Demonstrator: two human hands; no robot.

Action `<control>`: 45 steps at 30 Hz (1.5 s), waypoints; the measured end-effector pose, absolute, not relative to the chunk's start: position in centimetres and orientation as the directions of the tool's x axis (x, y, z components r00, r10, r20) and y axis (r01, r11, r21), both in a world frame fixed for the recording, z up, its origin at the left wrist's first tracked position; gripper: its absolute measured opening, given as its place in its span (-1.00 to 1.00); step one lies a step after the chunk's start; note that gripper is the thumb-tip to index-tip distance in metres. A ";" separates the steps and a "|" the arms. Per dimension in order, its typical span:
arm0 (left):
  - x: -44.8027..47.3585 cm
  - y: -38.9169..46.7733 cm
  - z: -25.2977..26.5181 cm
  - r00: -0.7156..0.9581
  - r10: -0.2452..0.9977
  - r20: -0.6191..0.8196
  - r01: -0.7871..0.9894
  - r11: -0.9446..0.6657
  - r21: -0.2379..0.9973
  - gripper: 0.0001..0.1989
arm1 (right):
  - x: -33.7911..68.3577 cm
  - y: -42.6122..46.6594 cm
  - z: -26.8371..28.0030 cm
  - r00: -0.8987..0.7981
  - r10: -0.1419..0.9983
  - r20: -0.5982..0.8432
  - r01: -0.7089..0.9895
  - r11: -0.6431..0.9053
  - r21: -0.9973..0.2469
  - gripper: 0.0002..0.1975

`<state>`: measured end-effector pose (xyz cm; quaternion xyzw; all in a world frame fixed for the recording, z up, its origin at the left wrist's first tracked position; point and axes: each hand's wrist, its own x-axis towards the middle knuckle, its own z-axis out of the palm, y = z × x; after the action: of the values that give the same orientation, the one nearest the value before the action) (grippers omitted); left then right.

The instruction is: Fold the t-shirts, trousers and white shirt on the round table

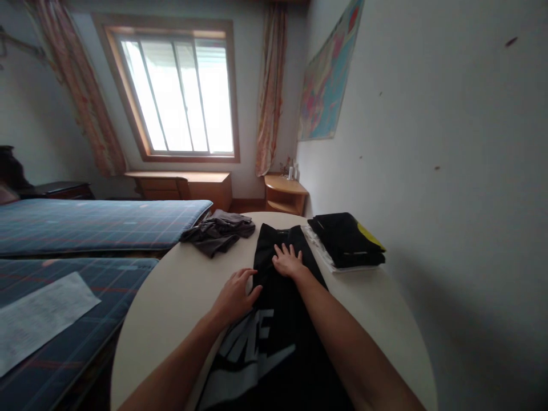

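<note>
A black T-shirt [299, 325] with large grey lettering lies lengthwise on the round white table [171, 319], folded into a long strip, its collar end toward the window. My right hand [287, 261] rests flat on the upper part of the shirt, fingers spread. At the shirt's left edge is my left hand [236, 294], its thumb and fingers apart and the fingertips touching the fabric. A crumpled dark grey garment [219, 231] sits left of the collar end. To the right stands a stack of folded black clothes [346, 237] with a yellow patch, on top of white cloth.
Two beds with blue plaid mattresses [103, 225] stand at the left, the nearer one bearing a white printed sheet [47, 317]. A wooden desk [184, 182] and a corner shelf [285, 185] are beneath the window. The white wall [449, 171] runs close along the right side.
</note>
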<state>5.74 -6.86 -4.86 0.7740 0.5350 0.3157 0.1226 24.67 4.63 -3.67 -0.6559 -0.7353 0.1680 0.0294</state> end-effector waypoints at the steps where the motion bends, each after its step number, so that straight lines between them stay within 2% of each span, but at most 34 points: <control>1: 5.6 -6.8 -4.8 0.228 0.908 0.351 0.755 -0.392 0.526 -0.63 | 24.7 5.0 -3.8 -0.131 0.982 -0.137 0.953 0.087 -0.288 -0.39; 7: 5.0 -6.8 -4.5 0.281 0.912 0.298 0.767 -0.400 0.502 -0.63 | 25.0 5.0 -3.3 -0.122 0.988 0.090 0.944 0.144 -0.296 -0.47; 12: 5.2 -7.5 -3.4 0.280 0.922 0.266 0.819 -0.374 0.434 -0.61 | 25.0 1.3 -2.6 -0.189 0.967 0.169 0.948 0.225 -0.226 -0.50; 14: 5.3 -7.9 -2.8 0.252 0.942 0.223 0.849 -0.326 0.416 -0.62 | 25.0 -0.8 -2.6 -0.242 0.962 0.123 0.945 0.262 -0.196 -0.46; 17: 5.5 -8.4 -2.2 0.213 0.968 0.130 0.867 -0.248 0.432 -0.58 | 25.0 -3.1 -2.9 -0.315 0.949 -0.020 0.931 0.304 -0.202 -0.41; 21: 5.5 -8.5 -2.2 0.168 0.983 0.078 0.881 -0.185 0.436 -0.47 | 24.8 -3.2 -3.5 -0.315 0.942 -0.113 0.935 0.288 -0.206 -0.40; 26: 5.1 -8.1 -2.5 0.104 0.990 0.096 0.906 -0.134 0.402 -0.32 | 24.5 0.7 -4.3 -0.269 0.958 -0.098 0.934 0.234 -0.270 -0.42; 30: 4.3 -7.5 -2.7 0.029 0.996 0.088 0.917 -0.061 0.393 -0.29 | 24.5 3.4 -4.2 -0.247 0.968 -0.034 0.914 0.221 -0.341 -0.43; 36: 3.2 -6.7 -2.9 -0.037 0.997 0.071 0.903 0.003 0.429 -0.43 | 26.3 2.5 -2.5 -0.287 0.957 0.039 0.898 0.283 -0.336 -0.50; 39: 3.2 -6.6 -2.7 -0.096 0.990 0.100 0.897 0.043 0.439 -0.54 | 27.9 0.3 -1.7 -0.308 0.951 -0.029 0.913 0.287 -0.290 -0.42; 42: 3.2 -6.6 -2.2 -0.115 0.980 0.161 0.861 0.017 0.509 -0.59 | 29.3 -2.0 -1.1 -0.319 0.935 -0.158 0.930 0.277 -0.240 -0.33; 45: 3.5 -6.8 -1.8 -0.004 0.969 0.246 0.737 -0.163 0.656 -0.56 | 30.0 -3.9 -1.1 -0.349 0.911 -0.219 0.921 0.289 -0.263 -0.31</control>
<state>3.46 -6.79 -1.78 0.6844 0.6233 0.3366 0.1726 30.05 -3.93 -1.12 -0.5705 -0.8027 0.1732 -0.0134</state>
